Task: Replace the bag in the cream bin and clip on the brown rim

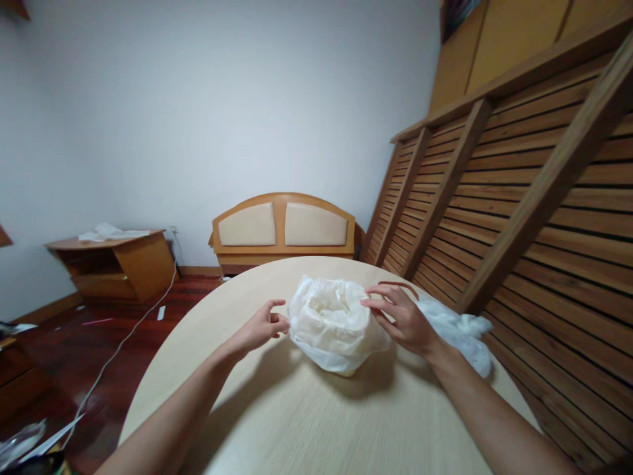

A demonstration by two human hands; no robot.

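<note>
A white plastic bag [331,340] stands on the round pale table [297,422], its top folded outward around a wide opening. It seems to line a container, of which only a yellowish bit shows at the base. Beside the bag's left side is my left hand [262,326], fingers slightly bent and apart, with nothing in it. My right hand [403,320] rests its fingertips at the bag's upper right rim, fingers spread and not closed on it. Behind that hand lies a second crumpled white plastic bag [457,330].
A thin reddish-brown strip [399,284] shows beyond my right hand. Slatted wooden panels [494,218] lean close along the right. A headboard [284,224] stands past the table, and a low wooden cabinet [119,267] is at left. A white cable [121,346] runs over the floor.
</note>
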